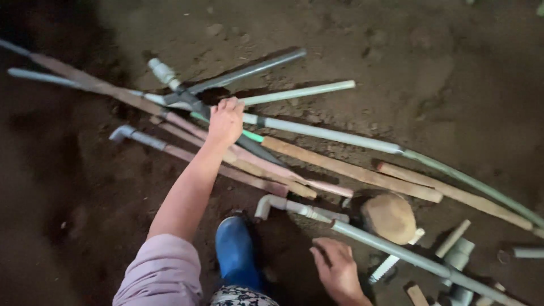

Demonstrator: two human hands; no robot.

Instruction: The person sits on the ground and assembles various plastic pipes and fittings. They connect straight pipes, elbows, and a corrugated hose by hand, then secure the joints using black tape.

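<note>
left hand [225, 120] grips the dark pipe [249, 71]; right hand [338, 268] beside grey pipe [385, 245].

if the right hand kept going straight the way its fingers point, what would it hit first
Most likely the grey pipe just ahead of the right hand; its fingertips hover close to it, though depth is hard to judge.

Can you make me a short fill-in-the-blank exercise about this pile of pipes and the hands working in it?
1. The left hand reaches out and rests on a pile of pipes and wooden ____.
2. The boot on the dirt floor is ____ in colour.
3. The right hand is beside a grey pipe that ends in an ____ fitting.
4. The round wooden block lies to the ____ of the boot.

Missing words: slats; blue; elbow; right
</note>
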